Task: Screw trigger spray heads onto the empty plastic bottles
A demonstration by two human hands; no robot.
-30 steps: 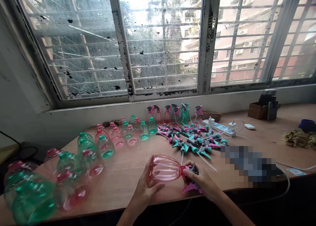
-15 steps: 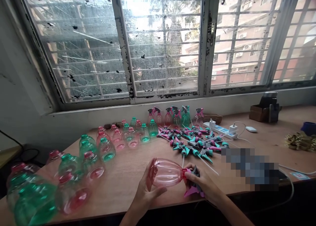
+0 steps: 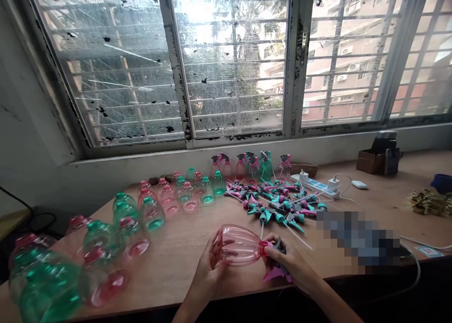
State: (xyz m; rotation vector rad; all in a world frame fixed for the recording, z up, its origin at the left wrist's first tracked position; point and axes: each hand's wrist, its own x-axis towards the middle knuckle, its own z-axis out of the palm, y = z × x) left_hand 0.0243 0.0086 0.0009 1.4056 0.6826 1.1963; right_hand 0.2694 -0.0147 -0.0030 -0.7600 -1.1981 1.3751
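Observation:
A clear pink plastic bottle [image 3: 240,244] lies on its side just above the wooden table's [image 3: 187,240] front edge. My left hand [image 3: 208,269] is wrapped round its base end, fingers curled on it. My right hand [image 3: 289,264] grips a pink and grey spray trigger head [image 3: 277,262] at the bottle's neck. A pile of loose pink and teal trigger heads [image 3: 278,203] with white tubes lies behind my right hand.
Several pink and green bottles without heads [image 3: 116,229] crowd the table's left side. A few assembled spray bottles [image 3: 250,166] stand by the window sill. A white power strip [image 3: 314,184], a brown box [image 3: 377,156] and cables lie at the right.
My left hand's fingers have closed further round the bottle's base. The view rose slightly after the first frame. The right hand stays on the trigger head.

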